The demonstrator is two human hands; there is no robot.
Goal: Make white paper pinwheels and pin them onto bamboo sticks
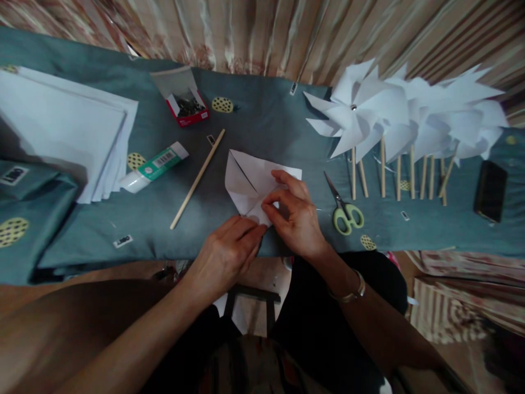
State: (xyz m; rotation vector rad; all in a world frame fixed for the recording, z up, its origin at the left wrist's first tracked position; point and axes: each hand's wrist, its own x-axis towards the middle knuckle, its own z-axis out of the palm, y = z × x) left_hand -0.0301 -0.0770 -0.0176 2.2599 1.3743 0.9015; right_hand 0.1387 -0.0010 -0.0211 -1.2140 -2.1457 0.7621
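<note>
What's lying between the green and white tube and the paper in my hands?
A wooden stick lies slanted between the tube and the paper, as the head view shows.

The cloth-covered table (pixel 279 117) bore white sheets (pixel 65 120) and a tube (pixel 153 167) toward its left end, a red box (pixel 192 118) and pinwheels (pixel 371 106) toward its far edge, a stick (pixel 197 179), scissors (pixel 344 210) and, rightmost, a phone (pixel 490 191).

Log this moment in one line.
left hand: touching near edge of slit white paper | right hand: pinching same paper | beside paper: green-handled metal scissors, slim wooden stick
</note>
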